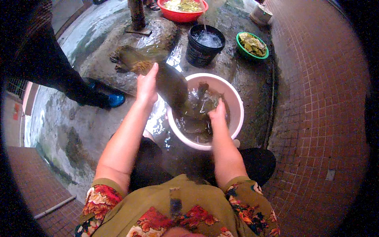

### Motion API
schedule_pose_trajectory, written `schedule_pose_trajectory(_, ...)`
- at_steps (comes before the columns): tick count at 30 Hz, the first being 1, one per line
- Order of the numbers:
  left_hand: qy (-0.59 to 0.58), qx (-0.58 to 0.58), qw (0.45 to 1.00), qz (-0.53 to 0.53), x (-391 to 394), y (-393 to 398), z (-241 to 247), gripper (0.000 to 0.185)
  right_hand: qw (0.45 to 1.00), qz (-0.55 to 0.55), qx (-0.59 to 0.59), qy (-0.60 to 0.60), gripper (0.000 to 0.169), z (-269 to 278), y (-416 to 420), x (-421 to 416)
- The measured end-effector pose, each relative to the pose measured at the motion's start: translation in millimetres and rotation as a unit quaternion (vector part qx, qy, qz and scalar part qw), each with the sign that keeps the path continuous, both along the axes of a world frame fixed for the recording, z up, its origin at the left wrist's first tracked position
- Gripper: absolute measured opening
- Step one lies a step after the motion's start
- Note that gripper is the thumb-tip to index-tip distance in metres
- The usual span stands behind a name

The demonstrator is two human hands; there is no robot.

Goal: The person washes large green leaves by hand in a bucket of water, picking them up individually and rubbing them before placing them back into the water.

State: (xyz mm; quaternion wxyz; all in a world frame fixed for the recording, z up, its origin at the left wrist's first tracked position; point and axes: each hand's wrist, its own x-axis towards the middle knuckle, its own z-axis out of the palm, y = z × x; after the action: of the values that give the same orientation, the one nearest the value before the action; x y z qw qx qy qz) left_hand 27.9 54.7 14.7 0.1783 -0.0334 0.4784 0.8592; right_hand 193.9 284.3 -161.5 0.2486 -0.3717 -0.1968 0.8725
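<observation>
My left hand (147, 86) grips the end of a long, broad, dark brown leaf (171, 84), blurred by motion. This leaf slants down to the right, over the near-left rim of a pale pink basin (238, 102), and its far end dips into murky water (192, 126). Inside the basin, my right hand (217, 111) has its thumb above the surface while its fingers are hidden in the water. Whether they hold anything cannot be told. A small dark brown piece (202, 86) shows beyond it. Past my left hand lies a stack of leaves (120, 57) with ragged ends.
Water runs into a black bucket (202, 54) beyond the basin. To its right is a green bowl (245, 54) of leaves; farther back, a red basin (177, 17) holds yellow-green strips. A person's blue shoe (115, 100) stands at left on wet concrete (97, 118).
</observation>
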Motion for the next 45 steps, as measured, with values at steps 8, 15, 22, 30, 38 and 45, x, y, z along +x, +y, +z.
schedule_pose_trajectory(8,-0.006,0.034,0.999,0.012,11,-10,-6,0.031,0.976,0.054,0.157,0.143,0.026,146,-27,8)
schedule_pose_trajectory(15,-0.063,0.074,0.995,-0.006,17,-20,-2,0.035,0.620,0.224,0.745,-0.102,0.046,121,-185,-101)
schedule_pose_trajectory(22,-0.114,0.021,0.993,-0.002,7,-62,-7,0.062,0.600,0.250,0.735,-0.190,0.052,142,-239,-102)
schedule_pose_trajectory(30,-0.183,0.039,0.982,0.038,4,-54,-13,0.035,0.594,0.326,0.730,-0.085,0.051,124,-216,-96)
schedule_pose_trajectory(38,-0.067,-0.069,0.992,0.084,3,-52,-30,0.036,0.479,0.246,0.842,-0.018,0.070,81,-186,-77)
schedule_pose_trajectory(45,-0.050,-0.001,0.996,0.077,-2,-49,17,0.028,0.818,0.439,0.335,-0.160,0.061,44,-107,-31)
